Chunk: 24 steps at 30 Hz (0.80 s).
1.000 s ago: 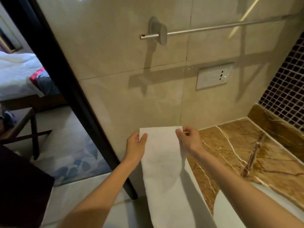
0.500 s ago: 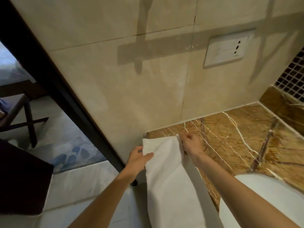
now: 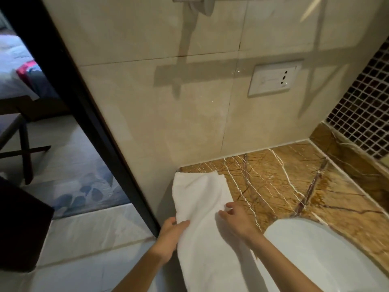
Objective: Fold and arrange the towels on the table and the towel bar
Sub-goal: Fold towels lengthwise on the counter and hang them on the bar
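The towel (image 3: 201, 199), a long white strip folded lengthwise, is gripped at its left edge by the left hand (image 3: 169, 232). The thumb (image 3: 183, 223) lies over the top of the cloth and the other digits curl beneath it. The right hand (image 3: 236, 221) sits at the opposite edge with bent fingers (image 3: 230, 205) whose tips touch the cloth; whether they pinch that edge or only press it cannot be told. Beyond the hands, the towel's far end lies flat on the table (image 3: 294, 182), at its left corner close to the wall (image 3: 168, 102), with the layers slightly stepped at the far right. The rest hangs over the table's front edge toward the person, just beside the white basin (image 3: 315, 260). The towel bar (image 3: 202, 2) shows only at the top of the view. The step in hand looks like a crosswise fold on the table. It would go best if both hands held matching points on the two long edges and drew the cloth taut. The hanging part should then come up level, so its end meets the far end squarely and the stepped layers line up before being smoothed flat.
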Motion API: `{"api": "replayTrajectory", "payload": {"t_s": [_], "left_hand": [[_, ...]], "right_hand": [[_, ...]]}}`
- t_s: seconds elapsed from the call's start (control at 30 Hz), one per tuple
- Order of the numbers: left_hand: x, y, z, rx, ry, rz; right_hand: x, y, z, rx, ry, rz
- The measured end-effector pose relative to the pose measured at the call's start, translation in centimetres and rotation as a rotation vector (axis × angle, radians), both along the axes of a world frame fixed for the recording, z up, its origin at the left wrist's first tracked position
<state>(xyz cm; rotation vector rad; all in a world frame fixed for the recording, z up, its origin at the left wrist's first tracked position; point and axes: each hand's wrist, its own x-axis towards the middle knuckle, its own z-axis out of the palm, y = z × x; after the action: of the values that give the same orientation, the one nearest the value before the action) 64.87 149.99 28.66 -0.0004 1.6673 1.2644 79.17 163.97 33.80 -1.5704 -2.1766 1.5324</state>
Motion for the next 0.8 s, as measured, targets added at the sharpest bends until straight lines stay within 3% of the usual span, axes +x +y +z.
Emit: {"api": "replayTrajectory", "payload": {"t_s": [0.17,0.47,0.8], "left_hand": [[2.7,-1.9,0.4,0.062,-0.119,0.133],[4.9,-2.1,1.6,0.144,-0.065,0.178],[7.7,-3.6,2.5,0.12,0.053,0.198]], "right_hand": [[2.2,-2.5,-0.4,0.024,-0.112,-0.015],[5.7,-5.2,-1.0,0.107,-0.045,-0.108],[7.2,-7.1,-1.6,0.206,-0.042,-0.028]]}}
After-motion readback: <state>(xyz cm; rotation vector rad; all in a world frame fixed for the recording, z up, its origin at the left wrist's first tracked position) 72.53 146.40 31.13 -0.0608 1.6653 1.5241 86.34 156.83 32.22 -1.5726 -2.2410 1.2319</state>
